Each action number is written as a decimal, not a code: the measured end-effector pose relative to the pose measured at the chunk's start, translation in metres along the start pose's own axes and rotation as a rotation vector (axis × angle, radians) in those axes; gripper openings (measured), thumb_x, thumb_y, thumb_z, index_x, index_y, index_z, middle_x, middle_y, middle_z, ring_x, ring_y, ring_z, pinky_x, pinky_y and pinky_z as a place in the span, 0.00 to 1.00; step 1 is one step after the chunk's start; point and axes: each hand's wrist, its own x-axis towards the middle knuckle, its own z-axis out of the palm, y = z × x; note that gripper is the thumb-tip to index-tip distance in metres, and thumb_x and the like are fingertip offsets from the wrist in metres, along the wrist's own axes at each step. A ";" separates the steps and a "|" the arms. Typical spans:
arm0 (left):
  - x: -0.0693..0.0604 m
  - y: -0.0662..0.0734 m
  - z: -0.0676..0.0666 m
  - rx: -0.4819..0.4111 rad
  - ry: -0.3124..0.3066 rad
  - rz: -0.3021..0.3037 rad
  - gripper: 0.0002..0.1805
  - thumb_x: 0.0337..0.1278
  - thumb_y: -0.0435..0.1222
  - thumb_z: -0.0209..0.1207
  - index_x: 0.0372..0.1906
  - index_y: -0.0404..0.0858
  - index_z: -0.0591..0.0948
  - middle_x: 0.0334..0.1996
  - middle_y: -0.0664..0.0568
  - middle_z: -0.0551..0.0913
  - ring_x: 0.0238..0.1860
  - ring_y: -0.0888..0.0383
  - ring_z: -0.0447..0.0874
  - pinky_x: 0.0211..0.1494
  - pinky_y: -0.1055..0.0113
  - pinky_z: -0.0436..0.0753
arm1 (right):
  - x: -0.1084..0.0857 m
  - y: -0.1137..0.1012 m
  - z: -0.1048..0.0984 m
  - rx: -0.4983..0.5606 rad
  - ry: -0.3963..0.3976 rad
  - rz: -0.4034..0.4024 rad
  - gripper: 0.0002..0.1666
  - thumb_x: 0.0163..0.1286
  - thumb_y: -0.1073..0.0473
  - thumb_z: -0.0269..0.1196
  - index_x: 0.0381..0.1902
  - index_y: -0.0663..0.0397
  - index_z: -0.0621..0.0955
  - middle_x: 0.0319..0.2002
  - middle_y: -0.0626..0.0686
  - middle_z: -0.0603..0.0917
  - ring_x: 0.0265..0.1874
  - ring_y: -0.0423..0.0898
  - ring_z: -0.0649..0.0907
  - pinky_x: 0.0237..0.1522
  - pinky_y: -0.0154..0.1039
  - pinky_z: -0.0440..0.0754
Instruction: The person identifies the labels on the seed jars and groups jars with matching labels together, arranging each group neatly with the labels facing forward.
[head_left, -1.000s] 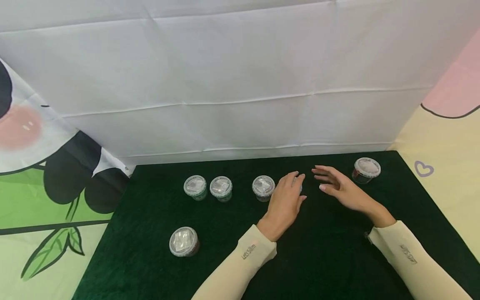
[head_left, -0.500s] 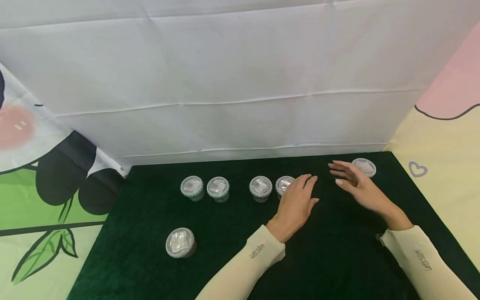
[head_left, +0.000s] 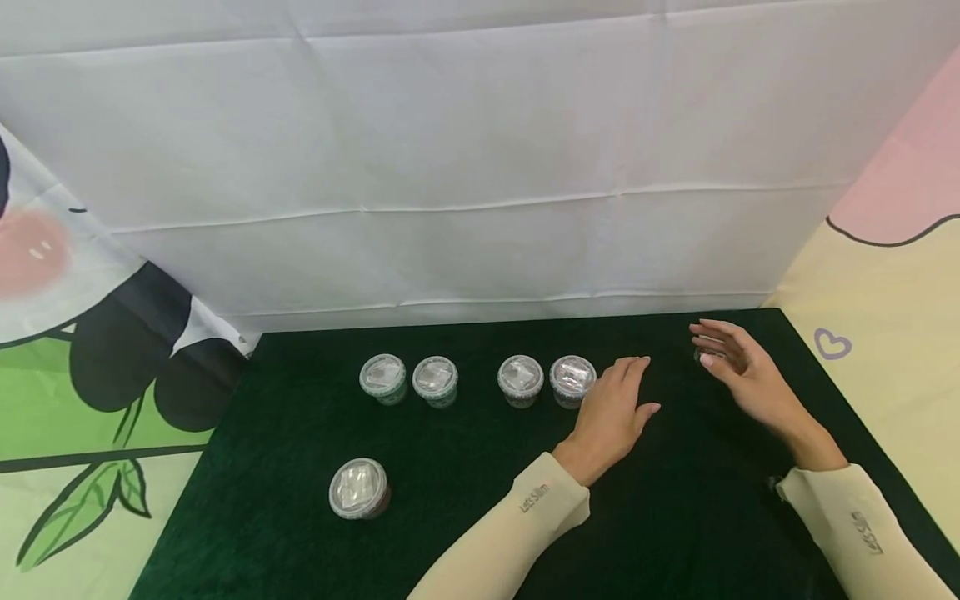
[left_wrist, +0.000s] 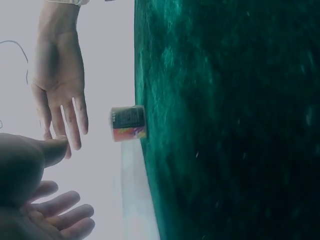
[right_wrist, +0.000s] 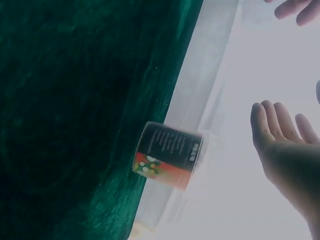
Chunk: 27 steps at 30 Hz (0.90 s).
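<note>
My left hand [head_left: 609, 408] hovers over the green cloth with fingers loosely extended, just right of a small lidded tub [head_left: 572, 375] that it partly covers. At the far right, my right hand [head_left: 750, 375] is held with loose, slightly bent fingers in front of another lidded tub [head_left: 699, 354], mostly hidden behind it. In the right wrist view that tub [right_wrist: 167, 155] has a dark label over an orange band. Its side also shows in the left wrist view, apart from the fingers of both hands. Neither hand holds anything.
Several more lidded tubs stand on the cloth: one [head_left: 521, 379] left of my left hand, two at the back left [head_left: 383, 377], and one nearer the front left [head_left: 358, 489]. A white sheet [head_left: 480, 250] rises behind the table. Printed cloths hang at both sides.
Both hands have moved to the right. My left hand has uncovered most of the tub beside it, while my right hand has come in front of the far-right tub, now mostly hidden.
</note>
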 end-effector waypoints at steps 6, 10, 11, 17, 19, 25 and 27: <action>0.004 0.002 0.011 -0.129 -0.009 -0.049 0.35 0.74 0.46 0.64 0.79 0.43 0.67 0.76 0.52 0.72 0.74 0.58 0.73 0.75 0.64 0.74 | -0.005 0.008 -0.006 -0.003 0.063 0.009 0.29 0.81 0.72 0.54 0.76 0.66 0.65 0.67 0.31 0.75 0.65 0.27 0.76 0.59 0.18 0.76; 0.005 0.002 0.016 -0.188 -0.029 -0.085 0.36 0.75 0.46 0.64 0.80 0.44 0.66 0.77 0.53 0.71 0.75 0.58 0.71 0.76 0.63 0.74 | -0.007 0.013 -0.007 -0.008 0.081 0.017 0.28 0.82 0.72 0.54 0.75 0.71 0.64 0.67 0.37 0.77 0.65 0.28 0.76 0.59 0.18 0.76; 0.005 0.002 0.017 -0.201 -0.035 -0.093 0.36 0.75 0.46 0.64 0.80 0.44 0.65 0.77 0.53 0.70 0.76 0.58 0.71 0.76 0.63 0.74 | -0.007 0.014 -0.008 -0.012 0.087 0.017 0.28 0.81 0.72 0.54 0.75 0.72 0.64 0.67 0.38 0.77 0.65 0.27 0.76 0.59 0.18 0.75; 0.007 0.003 0.025 -0.296 -0.058 -0.145 0.36 0.74 0.45 0.64 0.81 0.46 0.64 0.78 0.53 0.68 0.77 0.57 0.69 0.76 0.61 0.74 | -0.013 0.018 -0.011 -0.052 0.136 0.043 0.28 0.81 0.72 0.56 0.74 0.71 0.65 0.68 0.43 0.77 0.64 0.26 0.76 0.59 0.16 0.73; 0.008 0.003 0.027 -0.313 -0.057 -0.159 0.36 0.74 0.45 0.64 0.81 0.45 0.65 0.79 0.53 0.68 0.77 0.57 0.69 0.77 0.61 0.73 | -0.014 0.020 -0.012 -0.072 0.149 0.062 0.29 0.81 0.71 0.57 0.75 0.69 0.65 0.69 0.45 0.76 0.64 0.26 0.75 0.59 0.15 0.73; 0.013 0.002 0.034 -0.353 -0.031 -0.182 0.36 0.74 0.43 0.65 0.80 0.42 0.65 0.78 0.50 0.69 0.77 0.55 0.70 0.78 0.59 0.72 | -0.015 0.025 -0.012 -0.094 0.192 0.109 0.30 0.81 0.68 0.57 0.76 0.67 0.65 0.70 0.59 0.73 0.63 0.27 0.73 0.59 0.15 0.72; 0.016 0.001 0.036 -0.366 -0.027 -0.190 0.36 0.74 0.43 0.65 0.80 0.42 0.65 0.78 0.50 0.69 0.77 0.55 0.70 0.77 0.59 0.72 | -0.015 0.026 -0.012 -0.097 0.203 0.129 0.30 0.82 0.68 0.57 0.76 0.68 0.64 0.71 0.64 0.71 0.63 0.28 0.73 0.58 0.15 0.72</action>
